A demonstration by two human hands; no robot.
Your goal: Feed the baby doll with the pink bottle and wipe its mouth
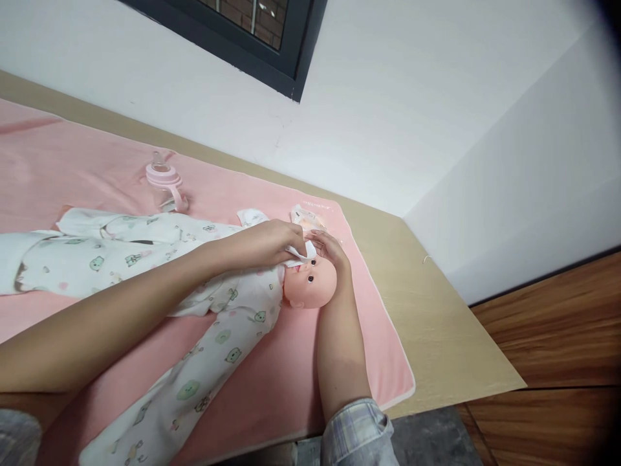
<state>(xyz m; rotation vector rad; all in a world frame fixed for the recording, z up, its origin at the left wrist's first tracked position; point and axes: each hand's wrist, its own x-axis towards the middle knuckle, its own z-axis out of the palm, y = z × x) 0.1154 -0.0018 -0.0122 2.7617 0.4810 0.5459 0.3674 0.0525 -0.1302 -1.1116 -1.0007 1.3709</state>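
A baby doll (317, 288) in a white printed sleepsuit (252, 301) lies face up, its head toward the right. From the left, my left hand (284, 241) reaches across its chest, fingers closed on a white cloth or wipe (309, 250) at the doll's mouth. The cloth partly covers the lower face. My right hand (330, 248) curves around the top of the head, its fingers along the far side. Just beyond the hands lies a small clear plastic packet (310, 219), partly hidden by them.
Under the doll, a pink blanket (373, 349) covers much of the tan tabletop (422, 323). A baby bottle with a pink collar and handle (165, 181) lies beyond the doll's legs. White walls (369, 116) border the table behind; wooden panels (553, 323) stand at right.
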